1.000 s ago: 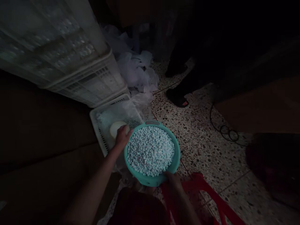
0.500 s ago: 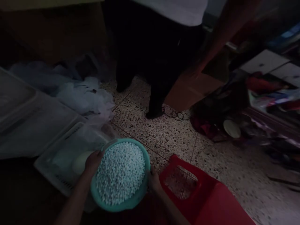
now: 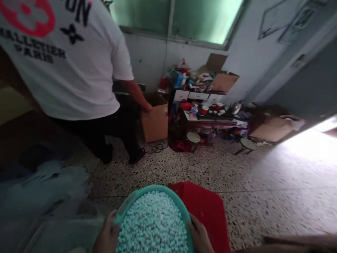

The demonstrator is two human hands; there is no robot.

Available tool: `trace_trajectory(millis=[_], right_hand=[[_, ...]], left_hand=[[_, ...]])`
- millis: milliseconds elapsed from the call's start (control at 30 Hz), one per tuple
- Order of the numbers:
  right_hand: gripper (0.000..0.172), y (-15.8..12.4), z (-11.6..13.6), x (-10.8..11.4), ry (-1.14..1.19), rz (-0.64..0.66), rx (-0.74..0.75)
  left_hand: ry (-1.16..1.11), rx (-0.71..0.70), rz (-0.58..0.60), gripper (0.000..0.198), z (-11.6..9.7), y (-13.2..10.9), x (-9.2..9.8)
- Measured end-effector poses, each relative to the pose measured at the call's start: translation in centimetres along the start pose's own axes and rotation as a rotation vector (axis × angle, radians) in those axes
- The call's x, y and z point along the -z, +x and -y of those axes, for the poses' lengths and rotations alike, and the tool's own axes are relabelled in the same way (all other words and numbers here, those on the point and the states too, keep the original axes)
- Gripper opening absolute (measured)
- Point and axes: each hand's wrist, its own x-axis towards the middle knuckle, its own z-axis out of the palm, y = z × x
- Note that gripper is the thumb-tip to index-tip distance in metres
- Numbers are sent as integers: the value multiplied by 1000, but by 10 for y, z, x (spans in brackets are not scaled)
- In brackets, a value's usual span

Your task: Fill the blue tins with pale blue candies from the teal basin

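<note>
A teal round basin (image 3: 147, 195) heaped with small white pellets (image 3: 154, 225) sits at the bottom middle of the view. My left hand (image 3: 106, 237) grips its left rim and my right hand (image 3: 200, 237) grips its right rim, fingers curled over the edge. A red plastic stool (image 3: 205, 209) stands just behind and right of the basin. To the left, blurred, lie a white crate (image 3: 52, 233) and pale plastic bags (image 3: 44, 188).
Another person in a white printed shirt (image 3: 65, 59) and dark trousers bends over a cardboard box (image 3: 155, 121) at the back. A cluttered low table (image 3: 207, 112) stands by the wall under a window. Speckled terrazzo floor (image 3: 263, 182) stretches right toward a bright doorway.
My view has swung up from the floor to the room. The basin has moved toward me with both hands still on its rim, away from the white crate.
</note>
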Motion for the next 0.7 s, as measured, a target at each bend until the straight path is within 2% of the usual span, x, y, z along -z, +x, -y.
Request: trace_trajectory(millis=[100,233,400,567,700], right_hand=[[70,-25,3,44,80,-167,-45],[62,-49,0,96,144,-295,-44],[55,-79,-9,152,269,-446,12],[48,-123,-13,197,349,-606,42],[41,-160,-24,220,443,-848,31]], left_hand=[[23,-126,102,43,-58,-25,-14],[53,-217,184,39,-116,-56,-39],[109,-322,252,39,-170,-90,-79],[131,-441,423,47,-219,-124,-123],[278,-584,532,59,-261,-145,-162]])
